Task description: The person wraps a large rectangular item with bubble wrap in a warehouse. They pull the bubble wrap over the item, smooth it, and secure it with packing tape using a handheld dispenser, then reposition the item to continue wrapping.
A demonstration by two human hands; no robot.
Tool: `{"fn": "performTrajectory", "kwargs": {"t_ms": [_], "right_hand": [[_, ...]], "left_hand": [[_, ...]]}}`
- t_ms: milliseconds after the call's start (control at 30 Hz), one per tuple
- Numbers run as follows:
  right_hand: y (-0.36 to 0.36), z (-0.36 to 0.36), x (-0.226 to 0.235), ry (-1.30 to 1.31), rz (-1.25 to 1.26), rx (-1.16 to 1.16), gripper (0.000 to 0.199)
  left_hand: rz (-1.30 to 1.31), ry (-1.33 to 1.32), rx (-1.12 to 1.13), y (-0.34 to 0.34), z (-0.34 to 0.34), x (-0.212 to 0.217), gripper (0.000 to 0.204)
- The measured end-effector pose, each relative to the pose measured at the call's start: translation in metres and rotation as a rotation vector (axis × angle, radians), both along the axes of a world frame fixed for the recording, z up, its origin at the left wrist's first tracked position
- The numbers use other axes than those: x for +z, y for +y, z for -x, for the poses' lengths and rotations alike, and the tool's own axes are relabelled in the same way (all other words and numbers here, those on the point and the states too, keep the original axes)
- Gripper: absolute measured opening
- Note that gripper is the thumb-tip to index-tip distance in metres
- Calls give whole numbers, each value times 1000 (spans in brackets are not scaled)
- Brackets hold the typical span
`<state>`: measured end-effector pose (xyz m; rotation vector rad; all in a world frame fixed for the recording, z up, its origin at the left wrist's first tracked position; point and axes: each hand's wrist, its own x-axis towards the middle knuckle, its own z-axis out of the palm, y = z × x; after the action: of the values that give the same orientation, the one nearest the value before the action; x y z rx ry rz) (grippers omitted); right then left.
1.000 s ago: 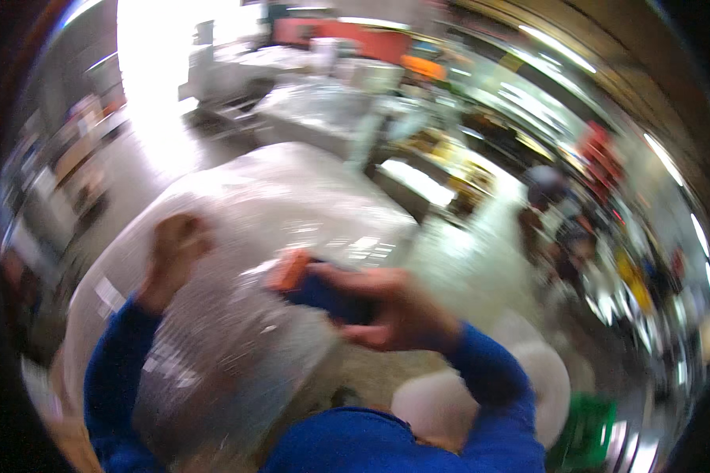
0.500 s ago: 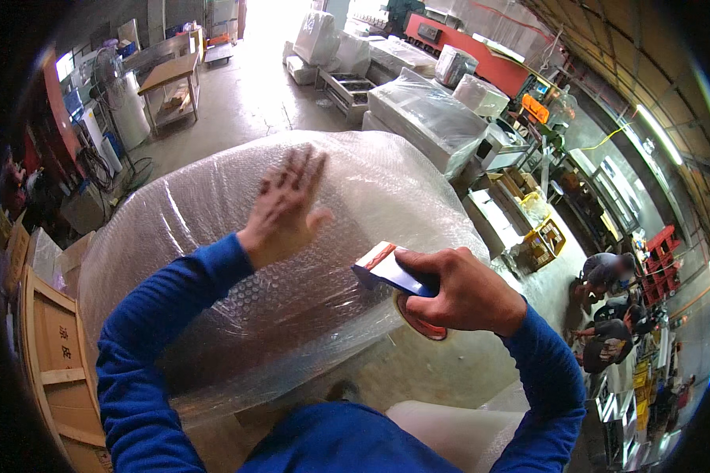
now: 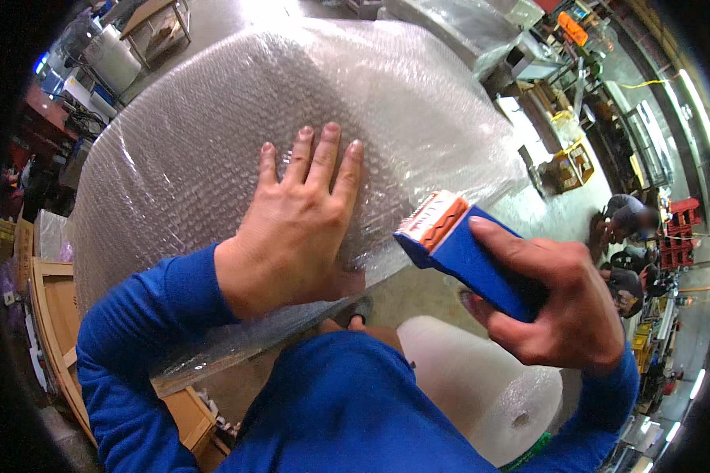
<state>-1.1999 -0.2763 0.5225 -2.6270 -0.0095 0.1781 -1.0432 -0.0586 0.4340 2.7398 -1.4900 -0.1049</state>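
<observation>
The left grip (image 3: 293, 225), fingers spread, seems to steady the bubble wrap (image 3: 205, 126) beneath it; the right grip (image 3: 556, 299), clamped on the tape dispenser (image 3: 473, 256), likely needs lowering beside it.

The tape dispenser (image 3: 478, 258) is blue — and zigzagged orange.

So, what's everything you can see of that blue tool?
The blue tool looks like hard plastic, with an orange band marked by a dark zigzag and a pale, jagged-looking strip near its outer end. The person's right grip clasps its body, covering part of it. It slants, outer end up and leftward, overlapping the edge of the bubble wrap in view; whether they touch is unclear.
</observation>
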Motion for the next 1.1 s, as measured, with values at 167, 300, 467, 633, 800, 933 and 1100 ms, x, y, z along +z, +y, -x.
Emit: {"fn": "performTrajectory", "kwargs": {"t_ms": [167,300,467,633,800,933,1100], "right_hand": [[-5,35,1,92,67,-111,73],[-2,61,-4,153,84,-177,79],[6,71,-22,161,144,-214,71],[27,29,-34,200,222,-155,59],[61,4,-35,548,330,-114,56],[79,64,-45,28,-55,-409,69],[143,131,-111,-353,-495,-477,69]], "left_hand": [[19,-60,-8,0,2,-4,122],[57,-33,-25,1,3,-7,113],[84,-133,-210,-3,13,-10,84],[-138,-347,-242,-27,40,-24,54],[-252,-345,-223,-40,49,-22,48],[-119,-44,-474,5,33,1,58],[449,555,-502,146,16,18,60]]}}
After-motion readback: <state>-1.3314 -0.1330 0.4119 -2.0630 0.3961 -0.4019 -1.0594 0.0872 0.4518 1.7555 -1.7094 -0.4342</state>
